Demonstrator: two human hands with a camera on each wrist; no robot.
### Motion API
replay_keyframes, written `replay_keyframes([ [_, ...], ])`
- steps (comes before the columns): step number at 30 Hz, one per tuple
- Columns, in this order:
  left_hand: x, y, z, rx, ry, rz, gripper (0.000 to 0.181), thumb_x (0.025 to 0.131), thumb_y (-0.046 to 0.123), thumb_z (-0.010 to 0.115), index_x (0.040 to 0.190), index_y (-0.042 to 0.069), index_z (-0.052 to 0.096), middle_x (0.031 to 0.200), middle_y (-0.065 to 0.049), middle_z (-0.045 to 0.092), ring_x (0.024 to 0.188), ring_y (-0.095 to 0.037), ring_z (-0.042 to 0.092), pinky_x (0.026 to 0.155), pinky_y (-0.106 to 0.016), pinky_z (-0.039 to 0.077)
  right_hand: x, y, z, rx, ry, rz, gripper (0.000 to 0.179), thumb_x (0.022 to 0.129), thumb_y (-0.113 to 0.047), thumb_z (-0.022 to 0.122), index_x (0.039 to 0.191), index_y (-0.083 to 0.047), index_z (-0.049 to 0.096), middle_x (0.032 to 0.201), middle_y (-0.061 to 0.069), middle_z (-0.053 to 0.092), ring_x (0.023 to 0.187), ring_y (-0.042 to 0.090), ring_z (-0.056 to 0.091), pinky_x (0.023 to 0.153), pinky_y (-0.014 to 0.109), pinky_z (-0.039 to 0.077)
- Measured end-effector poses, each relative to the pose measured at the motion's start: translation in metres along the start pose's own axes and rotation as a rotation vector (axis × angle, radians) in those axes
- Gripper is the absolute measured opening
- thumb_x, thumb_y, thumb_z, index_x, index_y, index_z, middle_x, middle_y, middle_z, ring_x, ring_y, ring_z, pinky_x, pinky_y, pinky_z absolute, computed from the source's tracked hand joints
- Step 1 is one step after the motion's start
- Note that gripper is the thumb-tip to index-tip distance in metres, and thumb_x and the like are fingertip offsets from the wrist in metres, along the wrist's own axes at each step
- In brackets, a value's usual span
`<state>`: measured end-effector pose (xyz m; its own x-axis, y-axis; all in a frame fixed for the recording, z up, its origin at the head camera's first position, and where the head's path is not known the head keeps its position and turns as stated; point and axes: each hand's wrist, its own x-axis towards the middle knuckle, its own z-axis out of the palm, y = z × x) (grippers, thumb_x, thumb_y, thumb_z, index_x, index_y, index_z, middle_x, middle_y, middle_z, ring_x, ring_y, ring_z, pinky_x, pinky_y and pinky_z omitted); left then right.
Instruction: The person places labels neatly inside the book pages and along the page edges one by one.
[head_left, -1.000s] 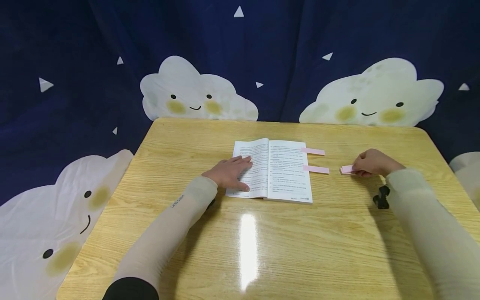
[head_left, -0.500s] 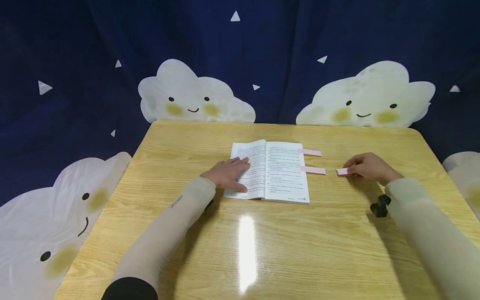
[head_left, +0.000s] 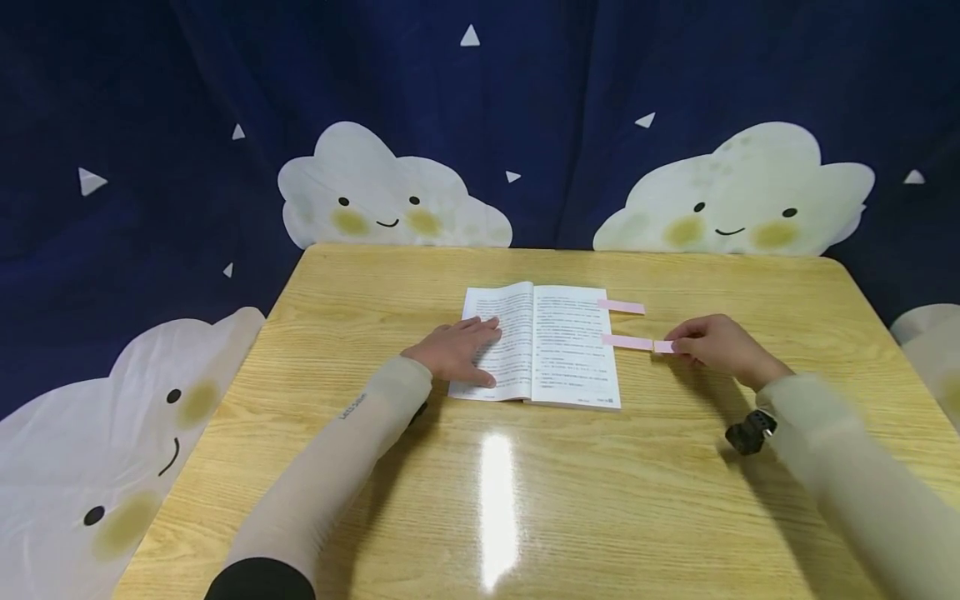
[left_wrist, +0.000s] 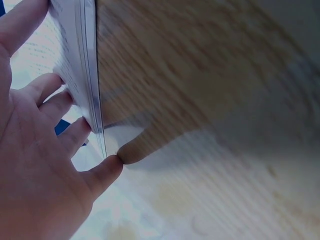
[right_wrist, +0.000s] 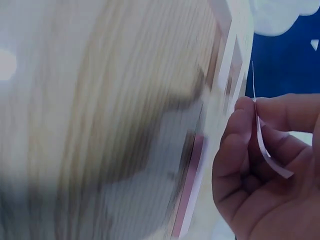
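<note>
An open book [head_left: 573, 358] lies on the table with printed pages showing. My left hand [head_left: 453, 352] rests spread on its left page, fingers straight; in the left wrist view the little-finger side and thumb [left_wrist: 105, 177] lie along the page edges. Two pink sticky strips [head_left: 621, 307] stick out past the right page's outer edge. To the right of the book, my right hand [head_left: 712, 342] pinches another pink sticky strip [right_wrist: 260, 132] between thumb and fingertips, its free end curling toward the palm. Below that hand, a pink sticky-note pad [right_wrist: 190, 187] lies on the table, hidden in the head view.
The wooden table [head_left: 420, 500] has a glossy light reflection near its front. Behind it hangs a dark blue curtain [head_left: 555, 100] with white smiling clouds. A small black wrist camera [head_left: 750, 432] hangs under the right wrist.
My right hand has moved left toward the book, bringing a pink strip near the lower strip's end. The left hand has stayed on the page.
</note>
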<state>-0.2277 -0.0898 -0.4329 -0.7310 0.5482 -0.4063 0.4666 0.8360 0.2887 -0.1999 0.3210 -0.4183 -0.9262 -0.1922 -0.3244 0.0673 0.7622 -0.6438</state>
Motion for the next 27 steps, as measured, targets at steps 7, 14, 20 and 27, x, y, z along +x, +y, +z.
replay_keyframes([
  [7,-0.001,0.0,0.0,-0.001,0.004,-0.002,0.089,0.089,0.055,0.067,0.16,0.026,0.021,0.169,0.009,0.005,0.158,-0.019,0.006,0.125,-0.056,0.012,-0.005,-0.02,0.02,0.009,-0.022,0.002,0.029,0.098,-0.018,0.059,0.115,0.004,0.066,0.084,0.008,0.064,0.075,0.017,0.053,0.062,0.027,0.046],
  [14,-0.001,0.0,0.0,-0.003,0.004,-0.002,0.089,0.089,0.054,0.067,0.16,0.025,0.022,0.169,0.009,0.006,0.158,-0.02,0.006,0.125,-0.056,0.013,-0.009,-0.032,0.036,0.074,-0.063,-0.07,0.023,0.097,-0.014,0.06,0.105,0.006,0.065,0.079,0.007,0.062,0.068,0.015,0.052,0.059,0.029,0.046],
  [20,0.0,-0.001,0.0,-0.004,0.014,0.0,0.088,0.089,0.054,0.068,0.16,0.025,0.023,0.169,0.008,0.007,0.158,-0.021,0.007,0.125,-0.057,0.013,-0.007,-0.036,0.051,0.059,-0.082,-0.082,0.018,0.095,-0.014,0.061,0.097,0.002,0.067,0.077,0.005,0.062,0.07,0.013,0.053,0.061,0.025,0.045],
  [27,0.0,0.001,0.001,0.001,0.006,-0.003,0.089,0.089,0.054,0.068,0.16,0.024,0.023,0.169,0.009,0.006,0.158,-0.02,0.006,0.125,-0.057,0.013,-0.008,-0.037,0.059,0.067,-0.095,-0.087,0.016,0.094,-0.012,0.061,0.096,0.002,0.068,0.079,0.006,0.065,0.071,0.015,0.056,0.062,0.026,0.048],
])
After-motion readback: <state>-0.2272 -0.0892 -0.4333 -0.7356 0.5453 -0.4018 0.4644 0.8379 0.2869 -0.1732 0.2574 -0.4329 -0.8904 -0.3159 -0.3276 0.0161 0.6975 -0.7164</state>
